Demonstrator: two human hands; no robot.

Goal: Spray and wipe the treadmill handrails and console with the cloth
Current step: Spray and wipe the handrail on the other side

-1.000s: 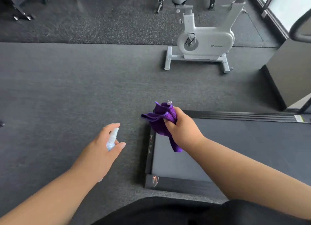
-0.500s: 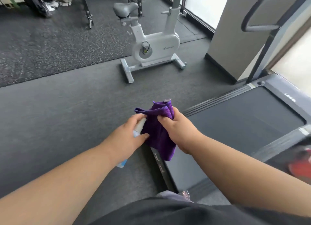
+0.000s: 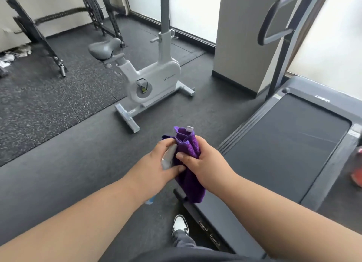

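My right hand [image 3: 203, 161] grips a bunched purple cloth [image 3: 189, 175] that hangs down below my fist. Right beside it, my left hand [image 3: 154, 167] holds a small pale spray bottle [image 3: 168, 158], its top close against the cloth and its blue base poking out under my wrist. The treadmill deck [image 3: 284, 144] stretches away to the right in front of me. A dark curved handrail [image 3: 274, 20] rises at the upper right on a grey upright. The console is out of view.
A white exercise bike [image 3: 152, 77] stands on the dark floor mat ahead. A black weight rack [image 3: 39, 32] is at the far left, a grey pillar [image 3: 244, 36] beside the treadmill. My shoe [image 3: 180, 225] is next to the deck's rear end. Something red [image 3: 357, 175] shows at the right edge.
My view has swung up and right toward the treadmill front. My left hand brought the spray bottle in against the cloth, where one second ago the hands were apart.
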